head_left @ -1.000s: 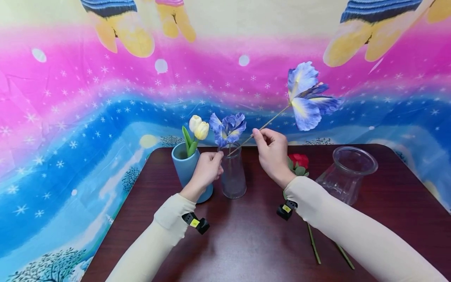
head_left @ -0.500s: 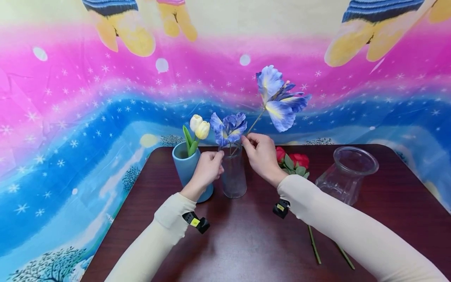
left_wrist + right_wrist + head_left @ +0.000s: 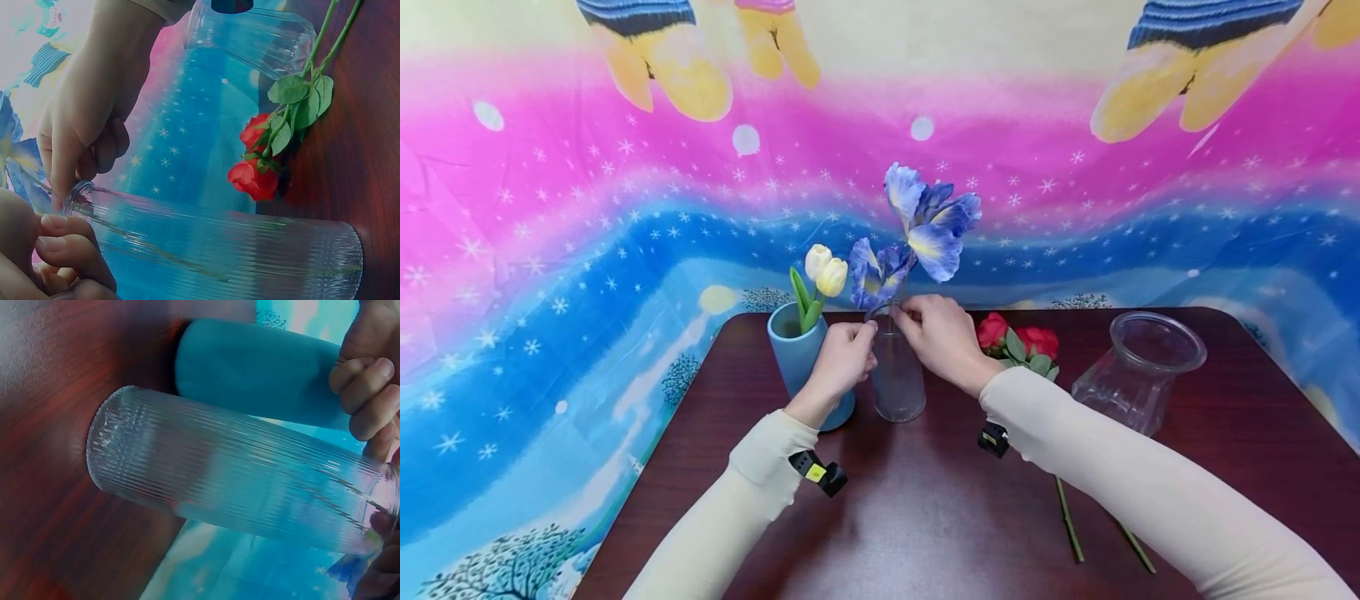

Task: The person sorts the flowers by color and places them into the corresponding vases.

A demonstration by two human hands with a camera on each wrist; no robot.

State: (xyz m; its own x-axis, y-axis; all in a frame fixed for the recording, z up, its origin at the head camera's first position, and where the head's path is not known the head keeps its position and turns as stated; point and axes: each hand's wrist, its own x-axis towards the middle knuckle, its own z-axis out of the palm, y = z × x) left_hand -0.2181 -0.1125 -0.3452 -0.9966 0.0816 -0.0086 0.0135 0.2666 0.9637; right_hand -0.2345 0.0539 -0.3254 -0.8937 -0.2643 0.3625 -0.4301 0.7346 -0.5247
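A clear ribbed glass vase [image 3: 898,392] stands upright on the table. My left hand [image 3: 841,360] pinches its rim from the left, fingers curled in the left wrist view. One blue-purple iris [image 3: 874,279] leans in the vase. Above the mouth, my right hand [image 3: 942,337] pinches the stem of a second, taller iris [image 3: 934,248]. In the left wrist view that stem's lower part slants inside the ribbed glass [image 3: 294,250], its end above the bottom. The right fingertips are at the rim, partly hidden by the hand.
Left of the glass stands a blue vase [image 3: 796,358] with white tulips [image 3: 831,277]. Red roses [image 3: 1039,342] lie on the table [image 3: 925,517] to the right, their stems partly under the right forearm. A flared clear vase [image 3: 1131,400] stands farther right.
My right hand has moved left and slightly down to the vase mouth, bringing the second iris over it and its stem deeper inside. My left hand stays at the rim.
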